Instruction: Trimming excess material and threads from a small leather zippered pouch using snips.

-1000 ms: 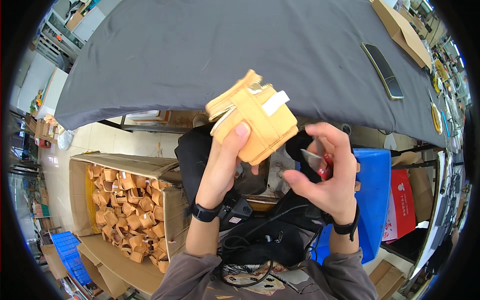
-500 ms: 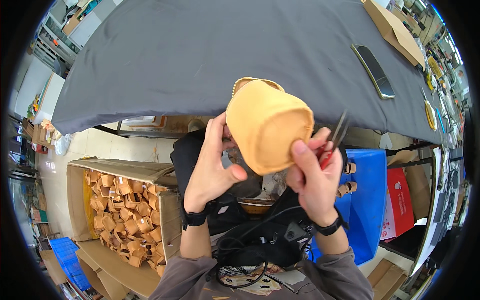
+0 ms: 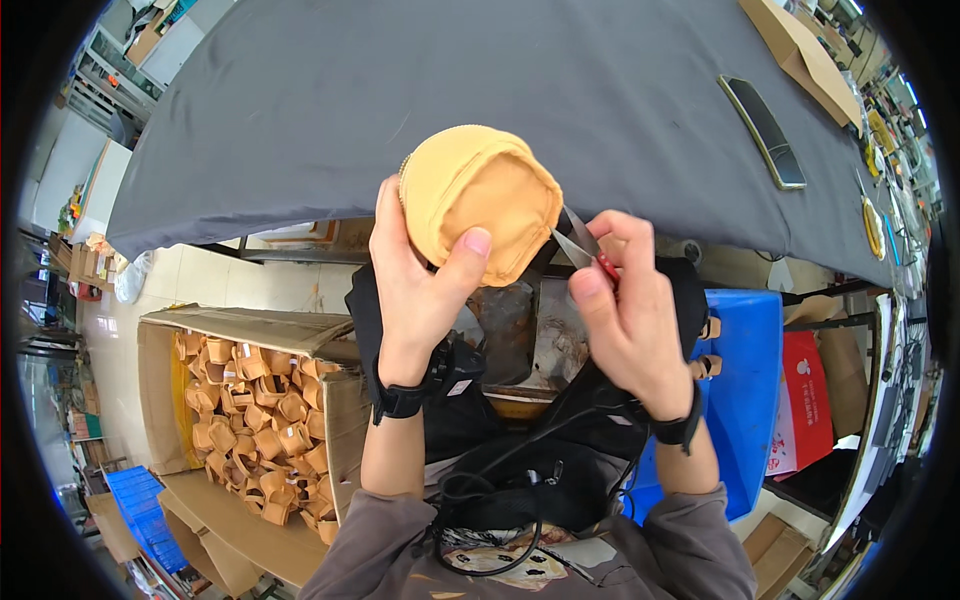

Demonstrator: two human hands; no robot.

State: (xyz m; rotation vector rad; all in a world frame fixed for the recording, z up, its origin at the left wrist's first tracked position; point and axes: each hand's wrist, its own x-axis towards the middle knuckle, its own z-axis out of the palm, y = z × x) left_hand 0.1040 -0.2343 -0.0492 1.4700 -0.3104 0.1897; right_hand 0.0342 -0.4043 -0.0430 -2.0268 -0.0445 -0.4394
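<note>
A tan-yellow fabric pouch (image 3: 480,200) with a zipper along its left rim is held up in front of me, its round base toward me. My left hand (image 3: 418,295) grips it from the lower left, thumb pressed on the base and the other fingers mostly hidden behind. My right hand (image 3: 632,315) is closed on a small pair of red-handled scissors (image 3: 594,251). Their blades are spread and point up and left, with the tips at the right edge of the pouch's base seam.
A grey cloth-covered table (image 3: 330,120) lies ahead, carrying a phone (image 3: 763,133) and a cardboard box (image 3: 800,60). At left stands a carton (image 3: 240,325) full of similar tan pieces. To the right, a blue bin (image 3: 745,400) holds a few pieces.
The pouch has moved left and turned, its base now facing me more. My right hand has let go of the pouch, and the scissors have swung round with blades spread toward its edge.
</note>
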